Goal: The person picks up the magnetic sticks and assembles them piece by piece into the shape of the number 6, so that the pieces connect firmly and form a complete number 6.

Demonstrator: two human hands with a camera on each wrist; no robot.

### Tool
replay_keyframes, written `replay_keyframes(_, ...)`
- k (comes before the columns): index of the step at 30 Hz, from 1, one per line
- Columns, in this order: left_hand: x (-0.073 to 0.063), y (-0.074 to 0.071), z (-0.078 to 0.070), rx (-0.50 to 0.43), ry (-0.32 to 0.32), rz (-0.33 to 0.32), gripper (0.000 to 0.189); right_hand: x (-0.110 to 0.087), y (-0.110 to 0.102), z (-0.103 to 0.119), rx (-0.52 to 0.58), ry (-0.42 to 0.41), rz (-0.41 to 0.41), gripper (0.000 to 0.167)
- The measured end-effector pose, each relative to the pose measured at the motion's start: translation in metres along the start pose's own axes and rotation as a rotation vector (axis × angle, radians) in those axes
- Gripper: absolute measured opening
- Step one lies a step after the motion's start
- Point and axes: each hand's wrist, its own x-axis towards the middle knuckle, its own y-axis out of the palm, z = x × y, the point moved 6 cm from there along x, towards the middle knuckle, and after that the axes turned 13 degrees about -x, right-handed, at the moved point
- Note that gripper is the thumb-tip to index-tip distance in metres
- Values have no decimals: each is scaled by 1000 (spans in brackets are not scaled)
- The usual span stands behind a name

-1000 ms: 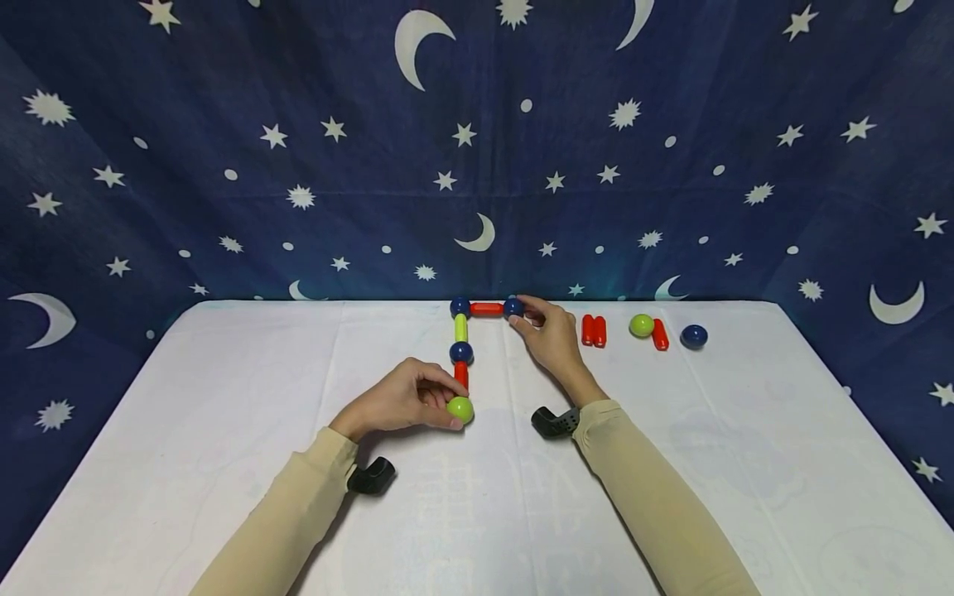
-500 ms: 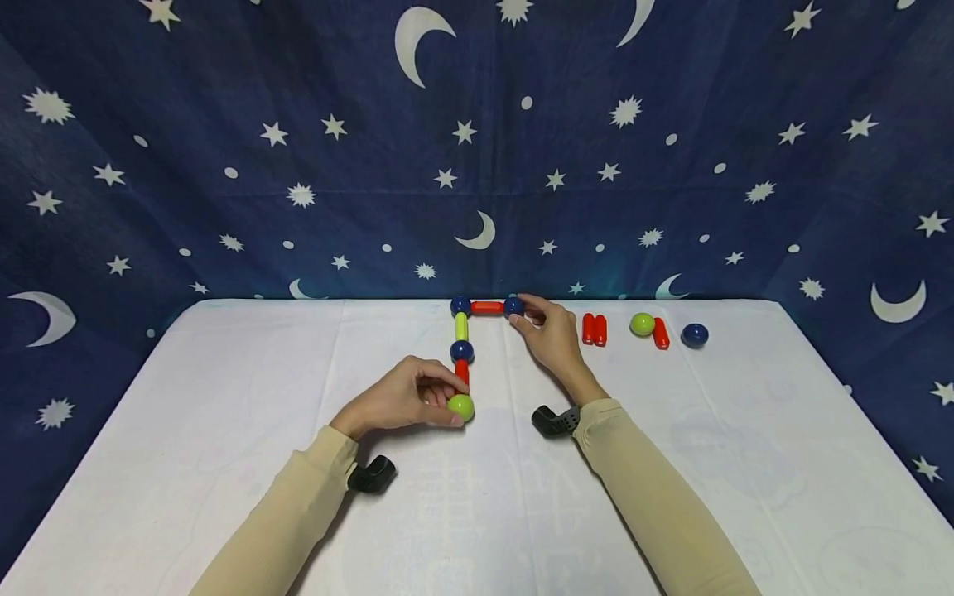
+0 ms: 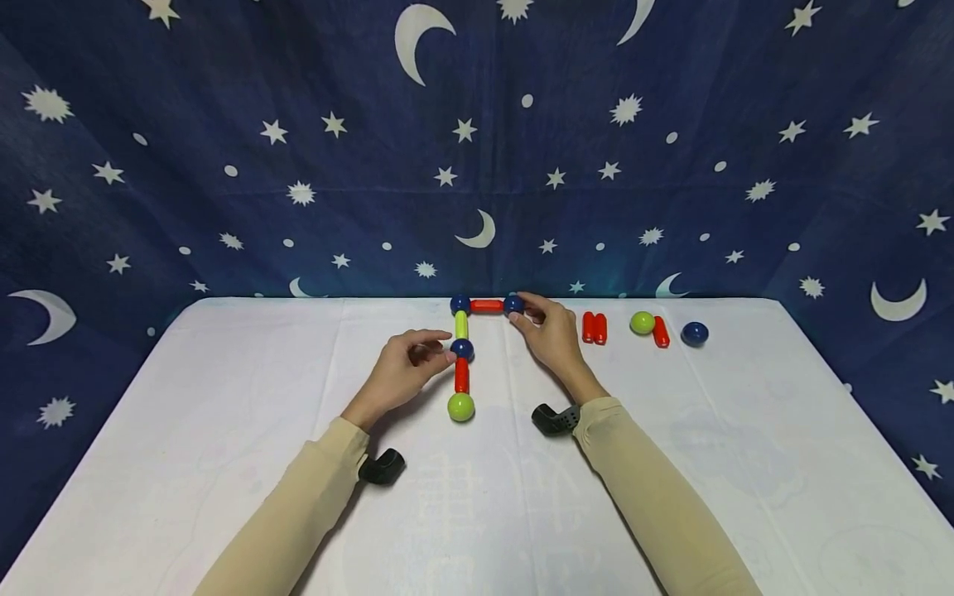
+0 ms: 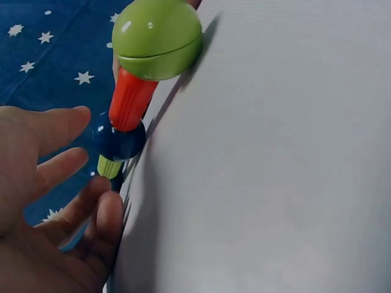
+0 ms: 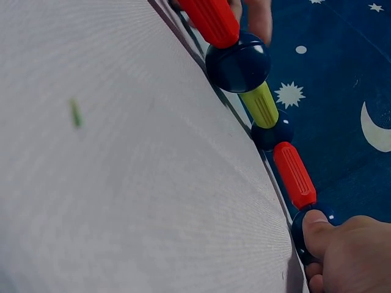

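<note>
On the white table a chain of balls and rods forms a corner. A blue corner ball (image 3: 460, 305) joins a red rod (image 3: 488, 306) running right to another blue ball (image 3: 513, 305). Toward me run a yellow-green rod (image 3: 461, 326), a middle blue ball (image 3: 462, 349), a lower red rod (image 3: 462, 376) and a green ball (image 3: 461, 406). My right hand (image 3: 552, 333) pinches the right blue ball between thumb and fingers. Just left of the middle ball is my left hand (image 3: 405, 364), thumb and fingers apart; whether a fingertip touches the ball I cannot tell.
Right of my right hand lie two red rods (image 3: 594, 328) side by side. Farther right are a loose green ball (image 3: 643, 323), a red rod (image 3: 661, 332) near it and a loose blue ball (image 3: 695, 334). A dark starry cloth (image 3: 477, 149) hangs behind the table.
My left hand has let go of the green ball and moved up beside the middle blue ball. The green ball stays at the chain's near end. My right hand keeps its hold.
</note>
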Motion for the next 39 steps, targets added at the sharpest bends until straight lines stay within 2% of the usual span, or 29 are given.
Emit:
replay_keyframes(5, 11, 9, 1, 27, -67, 7, 37, 0, -1, 0, -3, -3, 3, 42)
replay_keyframes(9, 15, 12, 3, 15, -76, 12, 32, 1, 0, 1, -8, -6, 4, 43)
replay_keyframes(14, 15, 11, 4, -22, -74, -4, 31, 3, -2, 2, -13, -19, -8, 43)
replay_keyframes(23, 14, 11, 10, -31, -73, -31, 31, 3, -2, 2, -9, -31, -8, 46)
replay_keyframes(30, 12, 10, 11, -31, -57, -29, 33, 1, -4, 2, 60, -41, -12, 49)
replay_keyframes(35, 11, 10, 11, -37, -49, -28, 34, 1, -14, 1, 132, -43, -56, 46)
replay_keyframes(39, 12, 11, 11, -42, -49, -29, 34, 0, -29, 2, 134, -51, -103, 42)
